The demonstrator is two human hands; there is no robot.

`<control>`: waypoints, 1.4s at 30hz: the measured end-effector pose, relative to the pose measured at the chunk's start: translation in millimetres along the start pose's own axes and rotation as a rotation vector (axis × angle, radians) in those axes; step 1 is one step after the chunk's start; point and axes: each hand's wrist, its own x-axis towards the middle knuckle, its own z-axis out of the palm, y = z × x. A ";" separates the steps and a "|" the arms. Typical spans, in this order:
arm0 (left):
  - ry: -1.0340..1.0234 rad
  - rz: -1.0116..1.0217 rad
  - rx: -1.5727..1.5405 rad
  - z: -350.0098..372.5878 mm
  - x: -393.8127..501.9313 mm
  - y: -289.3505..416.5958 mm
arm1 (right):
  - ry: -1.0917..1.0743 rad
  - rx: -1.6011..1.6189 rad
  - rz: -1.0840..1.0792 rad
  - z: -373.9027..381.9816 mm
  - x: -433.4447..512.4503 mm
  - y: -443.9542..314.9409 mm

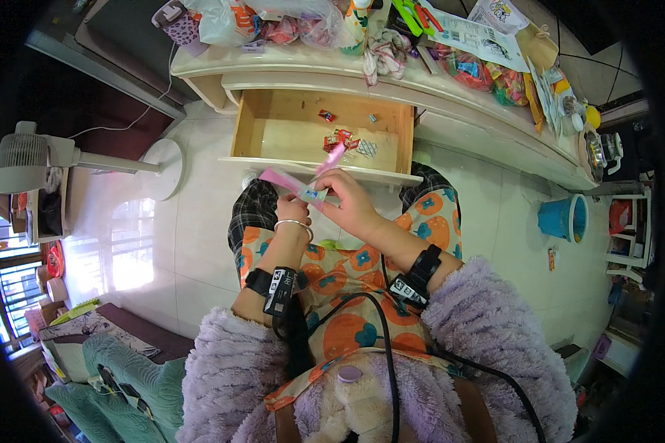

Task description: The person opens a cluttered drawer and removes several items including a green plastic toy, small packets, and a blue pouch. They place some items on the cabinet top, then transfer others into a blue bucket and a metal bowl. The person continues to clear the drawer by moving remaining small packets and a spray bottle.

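Both hands are together just in front of an open wooden drawer (288,127), above the lap. A pink and clear plastic wrapper (291,183) is pinched in my left hand (292,209), which wears a silver bangle. My right hand (346,199) touches the wrapper's other end, its thumb and fingers closed around that part. A pink strip (330,159) rises from beside the right fingers towards the drawer. Inside the drawer lie several small red wrapped pieces (338,139), a silver patterned packet (367,148) and a small blue-green piece (372,118).
Above the drawer, a cream cabinet top (310,63) holds plastic bags, a cloth (385,52), green-handled tools (413,16) and snack packets. A white fan (116,160) stands on the left floor, a blue bin (554,217) on the right. A black cable (385,326) crosses the orange-patterned apron.
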 end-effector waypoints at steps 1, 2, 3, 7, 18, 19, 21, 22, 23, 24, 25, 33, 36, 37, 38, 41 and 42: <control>-0.036 -0.021 -0.132 -0.5 -4.5 4.4 | -0.019 -0.006 -0.009 0.4 0.2 1.7; -0.071 -0.042 -0.264 0.6 -8.9 10.3 | -0.031 0.000 -0.015 1.1 0.7 3.6; -0.106 -0.064 -0.397 3.5 -13.5 15.8 | -0.014 0.018 0.035 1.7 1.6 5.8; -0.292 0.111 -0.403 -4.3 -19.2 40.4 | 0.056 0.121 0.226 4.3 8.7 16.2; 0.041 0.650 0.224 20.3 92.9 85.4 | 0.189 -0.097 0.532 -48.3 58.3 148.0; 0.057 0.697 0.335 21.8 100.6 88.3 | 0.168 -0.312 0.677 -60.6 61.7 171.5; 0.066 0.718 0.508 21.0 114.4 94.2 | -0.014 -0.497 0.705 -80.8 62.3 213.0; 0.048 0.625 0.472 23.0 121.3 95.7 | -0.115 -0.600 0.768 -87.4 62.6 231.0; 0.055 0.636 0.526 23.8 126.9 95.6 | -0.188 -0.625 0.793 -91.3 65.0 248.3; 0.053 0.623 0.563 24.2 132.8 95.5 | -0.265 -0.655 0.847 -92.8 67.9 264.1; 0.046 0.651 0.583 23.6 139.3 95.7 | -0.340 -0.682 0.900 -92.1 68.9 277.0; -0.003 0.504 0.453 10.2 178.9 97.6 | -0.282 -1.032 0.876 -71.1 68.3 323.0; -0.043 0.514 0.382 13.5 180.1 98.8 | -0.312 -1.043 0.805 -71.8 69.8 322.4; -0.047 0.512 0.426 15.5 179.1 99.0 | -0.320 -1.076 0.784 -71.9 70.1 320.5; -0.053 0.524 0.456 17.6 177.1 98.7 | -0.329 -1.109 0.760 -72.0 71.1 318.2; -0.072 0.563 0.489 22.5 170.3 97.4 | -0.342 -0.998 0.908 -74.0 74.3 305.5; -0.066 0.559 0.530 22.6 168.6 97.7 | -0.298 -0.968 0.916 -74.0 75.3 298.7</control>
